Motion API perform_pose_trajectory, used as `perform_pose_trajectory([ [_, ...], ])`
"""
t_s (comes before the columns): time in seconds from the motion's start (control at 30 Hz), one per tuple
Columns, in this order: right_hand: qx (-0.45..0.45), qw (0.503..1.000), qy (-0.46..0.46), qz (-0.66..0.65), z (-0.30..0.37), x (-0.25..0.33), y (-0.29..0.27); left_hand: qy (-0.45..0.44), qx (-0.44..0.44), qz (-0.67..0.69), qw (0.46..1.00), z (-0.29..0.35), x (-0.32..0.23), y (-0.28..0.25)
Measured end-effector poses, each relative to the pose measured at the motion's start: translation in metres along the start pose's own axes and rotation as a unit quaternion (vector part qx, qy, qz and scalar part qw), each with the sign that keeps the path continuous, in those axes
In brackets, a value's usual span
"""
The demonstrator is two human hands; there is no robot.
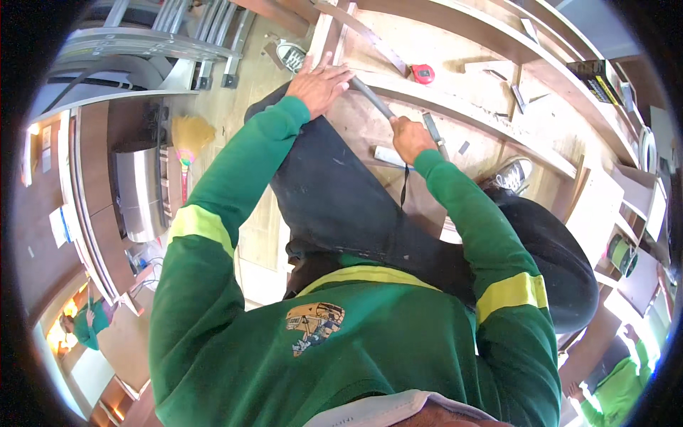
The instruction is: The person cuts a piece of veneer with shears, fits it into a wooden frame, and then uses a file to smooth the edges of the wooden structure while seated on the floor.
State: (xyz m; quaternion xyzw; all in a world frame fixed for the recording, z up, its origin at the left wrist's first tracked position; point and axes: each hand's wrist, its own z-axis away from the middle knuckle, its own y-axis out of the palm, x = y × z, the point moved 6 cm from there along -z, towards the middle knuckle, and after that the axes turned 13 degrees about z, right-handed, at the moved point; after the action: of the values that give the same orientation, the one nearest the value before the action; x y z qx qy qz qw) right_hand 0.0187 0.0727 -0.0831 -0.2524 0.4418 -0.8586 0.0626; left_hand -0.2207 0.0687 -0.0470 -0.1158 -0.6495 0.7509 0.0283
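Note:
My left hand (pixel 320 85) lies with its fingers stretched out over the edge of a wooden frame, beside the far end of a long grey bar-shaped tool (pixel 373 97). The near end of that tool is in my closed right hand (pixel 413 139); its exact kind is unclear. A black strap (pixel 405 186) hangs below this hand. Right beside it lies a slim metal tool (pixel 432 131), and a white cylinder (pixel 389 156) is partly hidden behind the fingers. Farther off, a red tape measure (pixel 422 73) rests on the wooden panel, next to a long flat strip (pixel 366 37).
Long wooden boards (pixel 462 107) form a frame ahead of me. Aluminium ladders (pixel 149 43) stand at the far left, with a straw broom (pixel 191 139) nearer. Wooden pieces (pixel 597 203) lie at the right. Other people in green (pixel 622 384) are at the lower right and lower left.

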Motion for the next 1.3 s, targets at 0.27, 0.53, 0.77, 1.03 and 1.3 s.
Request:
perform_pose_trajectory([
  [0.27,-0.102,0.993,-0.034,0.047,-0.055,0.012,0.005,-0.008,-0.03,0.001,1.0,-0.054,0.015,-0.002],
  [0.53,-0.045,0.999,-0.011,0.014,-0.009,0.023,0.009,-0.01,-0.017,0.014,1.0,0.01,0.014,-0.002],
  [0.77,-0.083,0.995,0.015,-0.044,-0.055,0.045,0.008,-0.013,-0.02,0.134,0.991,-0.047,0.027,-0.029],
  [1.03,-0.004,1.0,0.003,0.004,-0.008,0.031,0.008,-0.004,0.017,-0.001,1.0,0.022,0.023,-0.01],
  [1.3,-0.159,0.987,0.022,0.015,-0.049,0.003,0.003,0.06,-0.041,0.163,0.984,-0.082,-0.012,-0.024],
])
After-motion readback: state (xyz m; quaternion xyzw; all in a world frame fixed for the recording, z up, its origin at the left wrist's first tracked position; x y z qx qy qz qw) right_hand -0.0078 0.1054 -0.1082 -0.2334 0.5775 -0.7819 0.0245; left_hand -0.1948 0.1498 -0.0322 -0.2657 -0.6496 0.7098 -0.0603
